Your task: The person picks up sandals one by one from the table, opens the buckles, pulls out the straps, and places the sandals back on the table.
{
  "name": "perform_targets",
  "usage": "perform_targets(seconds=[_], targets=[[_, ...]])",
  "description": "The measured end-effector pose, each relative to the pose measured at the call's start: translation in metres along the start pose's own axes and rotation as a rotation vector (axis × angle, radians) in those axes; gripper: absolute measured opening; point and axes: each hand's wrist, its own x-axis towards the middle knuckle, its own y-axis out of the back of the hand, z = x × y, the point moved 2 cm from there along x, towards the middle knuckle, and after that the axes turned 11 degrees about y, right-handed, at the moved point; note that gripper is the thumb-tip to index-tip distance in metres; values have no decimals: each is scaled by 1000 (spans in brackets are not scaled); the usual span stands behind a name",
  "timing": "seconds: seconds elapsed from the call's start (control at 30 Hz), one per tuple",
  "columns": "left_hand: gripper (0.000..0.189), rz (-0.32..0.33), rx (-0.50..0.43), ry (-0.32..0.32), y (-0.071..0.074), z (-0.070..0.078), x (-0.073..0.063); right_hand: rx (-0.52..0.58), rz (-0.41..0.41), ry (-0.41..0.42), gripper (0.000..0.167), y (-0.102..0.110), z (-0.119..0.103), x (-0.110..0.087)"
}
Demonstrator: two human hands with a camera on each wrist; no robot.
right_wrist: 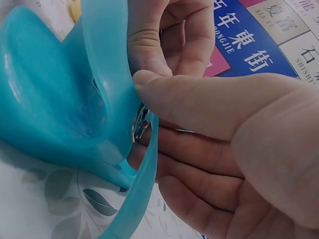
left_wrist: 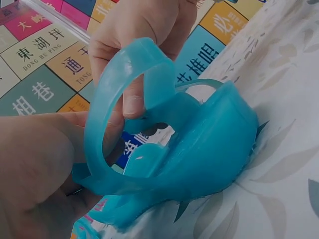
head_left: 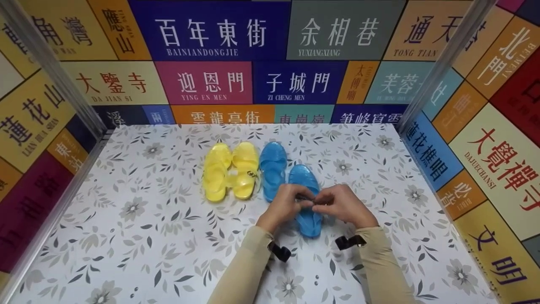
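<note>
Both hands meet over the ankle strap of a blue jelly sandal (head_left: 310, 226), the right one of a blue pair, which stands sole down on the table. My left hand (head_left: 284, 204) pinches the strap from the left side. From the right, my right hand (head_left: 341, 204) pinches it beside a small metal buckle (right_wrist: 141, 124), thumb on top and fingers beneath. The loop of the strap (left_wrist: 94, 124) stands raised above the heel in the left wrist view. A free length of strap (right_wrist: 142, 184) hangs below the buckle. Fingers partly hide the buckle.
The other blue sandal (head_left: 273, 156) stands just left, partly behind my left hand. Beside it is a pair of yellow sandals (head_left: 244, 156), one with dark marks on its strap. A floral cloth (head_left: 147, 236) covers the table, with sign-patterned panels (head_left: 211, 80) around it.
</note>
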Motion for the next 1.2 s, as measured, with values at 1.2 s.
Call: perform_targets(seconds=[1.2], targets=[[12, 103, 73, -21, 3, 2, -1, -22, 14, 18, 7, 6, 1, -3]])
